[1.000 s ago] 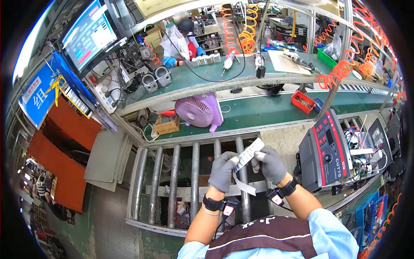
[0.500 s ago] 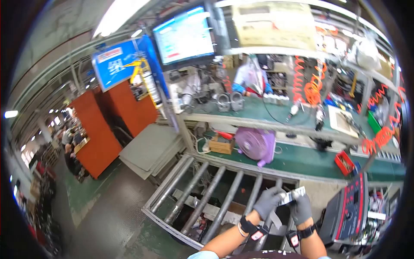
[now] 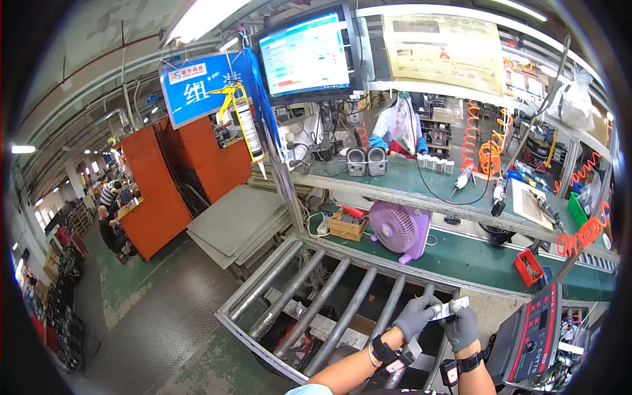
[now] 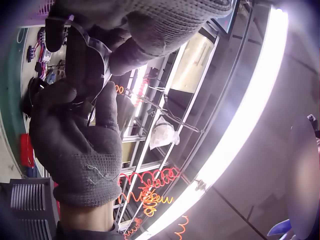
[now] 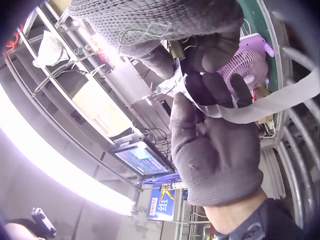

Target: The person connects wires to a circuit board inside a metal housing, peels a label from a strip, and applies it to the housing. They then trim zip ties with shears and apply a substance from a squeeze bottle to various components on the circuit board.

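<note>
Both hands wear grey knit gloves and meet over the roller conveyor. Between them is a white strip of labels (image 3: 451, 308). My left hand (image 3: 416, 316) pinches its left part, and a loose length of the strip (image 5: 270, 109) trails from that hand in the right wrist view. At the strip's other end, my right hand (image 3: 462, 326) grips it between thumb and fingers. The strip's edge (image 4: 104, 55) shows between the two hands in the left wrist view. The gloved fingers hide much of it.
Metal rollers (image 3: 349, 308) lie under and left of the hands. At right stands a machine (image 3: 526, 339) marked CUT70, its internals exposed. Beyond are a purple fan (image 3: 395, 227), a red bin (image 3: 528, 266) and a green bench. A monitor (image 3: 304, 56) hangs above; stacked grey sheets (image 3: 237, 220) stand left.
The head view has swung up and to the left, so the hands now appear lower right. The label strip stays in both hands, and the right fingers cover more of it.
</note>
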Action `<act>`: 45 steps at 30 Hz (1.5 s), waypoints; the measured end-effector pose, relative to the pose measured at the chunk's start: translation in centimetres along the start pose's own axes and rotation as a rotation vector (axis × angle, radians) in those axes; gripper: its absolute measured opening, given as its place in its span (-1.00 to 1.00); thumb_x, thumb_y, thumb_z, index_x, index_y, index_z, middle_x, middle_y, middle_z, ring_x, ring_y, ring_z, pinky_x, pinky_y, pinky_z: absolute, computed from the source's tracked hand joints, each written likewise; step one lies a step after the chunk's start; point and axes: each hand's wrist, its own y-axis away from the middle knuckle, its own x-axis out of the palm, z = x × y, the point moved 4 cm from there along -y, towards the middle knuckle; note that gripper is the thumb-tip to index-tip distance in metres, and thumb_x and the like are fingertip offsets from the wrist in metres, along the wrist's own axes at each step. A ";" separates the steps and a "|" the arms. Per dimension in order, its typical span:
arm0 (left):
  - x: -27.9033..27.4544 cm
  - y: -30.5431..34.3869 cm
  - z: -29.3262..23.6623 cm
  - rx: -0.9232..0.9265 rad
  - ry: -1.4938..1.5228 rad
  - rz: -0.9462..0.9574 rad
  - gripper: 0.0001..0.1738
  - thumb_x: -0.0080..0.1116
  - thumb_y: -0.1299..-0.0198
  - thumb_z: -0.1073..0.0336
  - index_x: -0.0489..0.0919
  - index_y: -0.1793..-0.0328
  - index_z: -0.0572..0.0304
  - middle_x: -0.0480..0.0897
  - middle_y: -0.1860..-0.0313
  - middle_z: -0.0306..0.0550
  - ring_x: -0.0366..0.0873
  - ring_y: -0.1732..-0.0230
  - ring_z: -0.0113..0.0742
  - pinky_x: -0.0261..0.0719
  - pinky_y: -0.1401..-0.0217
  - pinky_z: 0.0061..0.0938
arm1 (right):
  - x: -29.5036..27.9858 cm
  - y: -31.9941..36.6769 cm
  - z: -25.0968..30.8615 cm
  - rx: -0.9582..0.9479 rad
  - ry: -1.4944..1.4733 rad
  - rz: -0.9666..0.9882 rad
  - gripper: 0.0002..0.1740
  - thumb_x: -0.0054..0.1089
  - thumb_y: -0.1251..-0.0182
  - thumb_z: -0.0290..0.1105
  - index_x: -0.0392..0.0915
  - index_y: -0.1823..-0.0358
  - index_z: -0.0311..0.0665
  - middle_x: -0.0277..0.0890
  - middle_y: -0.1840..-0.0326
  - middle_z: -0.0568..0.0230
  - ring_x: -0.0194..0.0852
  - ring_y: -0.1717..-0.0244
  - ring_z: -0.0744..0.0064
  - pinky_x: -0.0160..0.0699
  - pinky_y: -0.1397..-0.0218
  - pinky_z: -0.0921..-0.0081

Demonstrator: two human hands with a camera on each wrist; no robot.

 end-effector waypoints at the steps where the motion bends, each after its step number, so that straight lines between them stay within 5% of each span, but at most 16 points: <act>1: 0.0 0.0 -0.3 0.018 -0.008 -0.014 -0.81 0.02 -0.18 0.37 0.55 0.17 0.33 0.57 0.30 -0.20 0.45 0.22 -0.51 0.44 0.12 -0.55 | -0.5 -0.4 -0.3 0.008 -0.021 0.011 -0.74 0.14 -0.14 -0.42 0.41 0.12 -0.24 0.50 0.38 0.34 0.50 0.40 0.45 0.46 0.43 0.51; 9: -0.7 -0.8 0.2 0.119 -0.055 -0.121 -0.82 0.04 -0.13 0.45 0.54 0.15 0.34 0.56 0.28 -0.18 0.49 0.16 -0.47 0.47 0.07 -0.54 | -0.2 -1.1 -0.1 -0.082 -0.031 0.047 -0.85 0.11 -0.16 -0.45 0.45 0.22 -0.22 0.50 0.30 0.36 0.51 0.25 0.44 0.53 0.24 0.44; 14: -0.7 -0.6 -1.7 0.001 -0.003 -0.110 -0.87 0.10 -0.11 0.41 0.58 0.26 0.32 0.58 0.39 -0.20 0.48 0.30 -0.51 0.47 0.22 -0.57 | 0.4 -0.8 0.9 0.064 0.108 -0.062 -0.84 0.16 -0.19 -0.38 0.45 0.23 -0.21 0.50 0.38 0.34 0.51 0.35 0.47 0.47 0.44 0.56; 27: -0.5 -1.9 -0.6 -0.213 0.163 -0.042 -0.79 0.11 -0.11 0.32 0.60 0.23 0.33 0.57 0.44 -0.25 0.44 0.43 -0.57 0.41 0.38 -0.64 | -0.9 -2.1 0.8 0.116 0.143 -0.137 -0.87 0.16 -0.18 -0.41 0.43 0.26 -0.22 0.51 0.43 0.35 0.52 0.43 0.52 0.48 0.50 0.62; 40: -2.4 -1.9 -0.3 -0.358 0.237 -0.021 -0.56 -0.05 -0.31 0.05 0.61 0.16 0.34 0.60 0.37 -0.21 0.48 0.35 -0.53 0.42 0.27 -0.60 | -1.4 -3.1 1.2 0.076 0.202 -0.163 -0.87 0.16 -0.15 -0.42 0.45 0.29 -0.27 0.50 0.44 0.29 0.52 0.43 0.46 0.47 0.51 0.59; 45: -3.4 -1.4 1.4 -0.337 0.220 -0.063 -0.65 -0.06 -0.29 0.17 0.59 0.14 0.33 0.58 0.34 -0.19 0.48 0.32 -0.48 0.44 0.23 -0.58 | -1.7 -3.8 1.5 0.043 0.193 -0.173 -0.85 0.18 -0.14 -0.42 0.47 0.28 -0.29 0.52 0.43 0.28 0.52 0.43 0.45 0.45 0.48 0.59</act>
